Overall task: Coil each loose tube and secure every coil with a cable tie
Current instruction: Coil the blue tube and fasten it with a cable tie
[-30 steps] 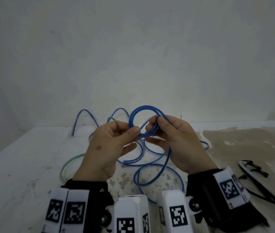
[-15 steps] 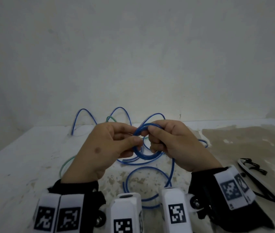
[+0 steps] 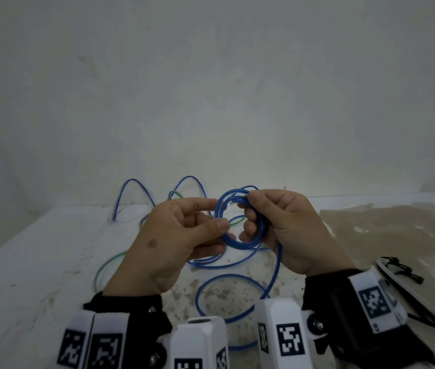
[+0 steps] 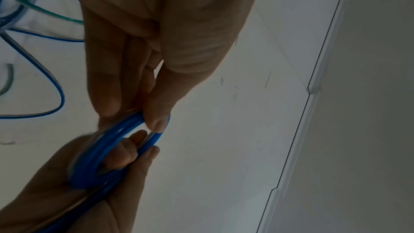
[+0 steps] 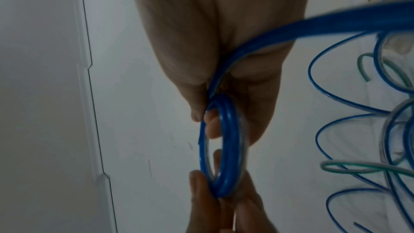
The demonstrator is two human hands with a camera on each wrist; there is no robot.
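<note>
Blue tube [image 3: 240, 245] is wound into a small coil of several turns, held up in the air between both hands above a white table [image 3: 30, 262]. Left hand [image 3: 168, 243] pinches the coil's left side between thumb and curled fingers [image 4: 156, 120]. Right hand [image 3: 288, 230] grips the coil's right and upper side, with its fingers [image 5: 211, 125] hooked through the ring and its thumb over the turns. Seen from the right wrist, the coil stands nearly edge-on, its turns lying tight together. From the bottom of the coil, the rest of the tube hangs down past the right palm and forms a wide loose loop lying on the table near the wrists. More loose blue loops rise and arch behind the hands, close to the pale wall [image 3: 211, 89]. Among them runs a green tube [image 3: 104, 267], which curves out to the left across the table. Black cable ties [image 3: 408, 272] lie at the right edge, well apart from the hands. White marker bands [image 3: 370, 302] wrap both wrists.
</note>
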